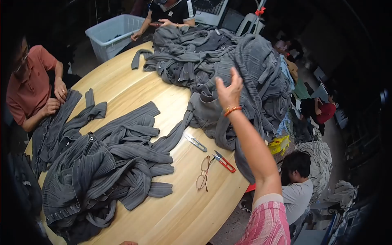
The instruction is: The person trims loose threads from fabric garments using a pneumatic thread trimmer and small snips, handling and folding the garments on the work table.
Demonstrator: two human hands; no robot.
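Note:
My right hand [230,90] reaches out over a big heap of dark grey ribbed knit garments [204,53], thumb and fingers apart, holding nothing; whether it touches the cloth is unclear. An orange bracelet circles that wrist. Only a sliver of my left hand [129,243] shows at the bottom edge, its fingers hidden. Left of it, more grey knit garments [102,167] lie crumpled, one with a row of fasteners. Below my right hand, grey-handled thread snips [195,142], red-handled thread snips [224,161] and eyeglasses [203,173] rest on the wooden table [196,212].
Across to the left, a person in a red shirt [30,77] handles a grey garment. Another person [171,16] sits at the far side beside a pale plastic bin [112,36]. To the right, a person in grey [296,192] sits low near piled cloth [320,159].

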